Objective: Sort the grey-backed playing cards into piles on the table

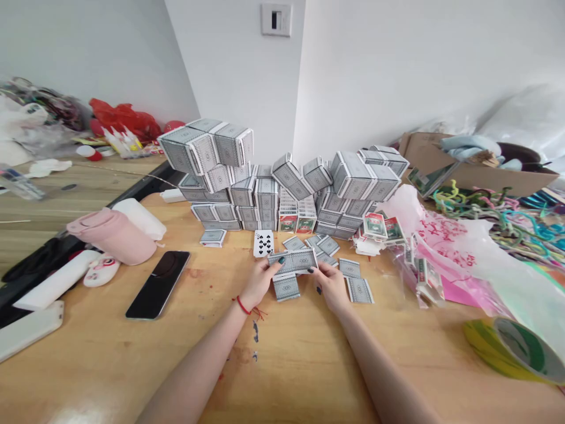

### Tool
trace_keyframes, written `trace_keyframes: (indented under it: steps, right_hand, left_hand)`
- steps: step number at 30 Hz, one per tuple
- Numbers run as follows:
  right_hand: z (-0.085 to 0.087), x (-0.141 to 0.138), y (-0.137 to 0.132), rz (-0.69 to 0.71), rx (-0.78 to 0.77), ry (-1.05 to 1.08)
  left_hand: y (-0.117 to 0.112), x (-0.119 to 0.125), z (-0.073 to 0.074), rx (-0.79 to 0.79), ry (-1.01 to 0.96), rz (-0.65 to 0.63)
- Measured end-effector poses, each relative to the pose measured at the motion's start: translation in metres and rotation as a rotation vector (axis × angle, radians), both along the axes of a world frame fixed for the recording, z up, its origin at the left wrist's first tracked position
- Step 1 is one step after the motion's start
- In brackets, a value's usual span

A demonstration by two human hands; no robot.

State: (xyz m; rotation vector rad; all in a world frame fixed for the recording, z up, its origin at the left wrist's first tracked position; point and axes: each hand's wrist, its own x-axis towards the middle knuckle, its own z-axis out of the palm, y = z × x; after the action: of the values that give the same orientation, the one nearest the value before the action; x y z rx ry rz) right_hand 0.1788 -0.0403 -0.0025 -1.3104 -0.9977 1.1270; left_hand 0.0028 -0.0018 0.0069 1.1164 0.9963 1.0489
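Between my two hands is a strip of grey-backed playing cards [293, 262], held a little above the table. My left hand [259, 282], with a red string on its wrist, pinches the left end. The right end is gripped by my right hand [330, 284]. Folded cards [286, 288] lie just beneath, and more folded cards [359, 290] are scattered to the right. One ten of spades [263, 242] lies face up behind my left hand. Farther back stands a structure of card blocks [267, 197], stacked in several uneven piles.
A black phone [158, 285], a pink tumbler [112, 235] and a white case [99, 270] lie at left. Card boxes [375, 227], a pink-printed plastic bag [454, 241] and a tape roll [514, 348] are at right. Behind them stands a cardboard box [498, 176].
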Motion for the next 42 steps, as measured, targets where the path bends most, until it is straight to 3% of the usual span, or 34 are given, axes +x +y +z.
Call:
trace_keyframes:
  steps: [9,21,30,42]
  right_hand:
    - [0.002,0.000,0.003,-0.062,0.067,0.231]
    - [0.002,0.002,-0.002,0.189,-0.052,0.263]
    - [0.000,0.001,-0.001,0.105,-0.018,0.218]
    - [-0.004,0.003,-0.002,0.157,0.035,0.092]
  left_hand:
    - [0.008,0.003,-0.009,-0.092,-0.137,0.251]
    - [0.010,0.002,-0.006,-0.029,-0.069,0.273]
    - [0.010,0.002,-0.011,0.039,0.013,0.289]
    - [0.011,-0.001,-0.012,0.110,0.129,0.374]
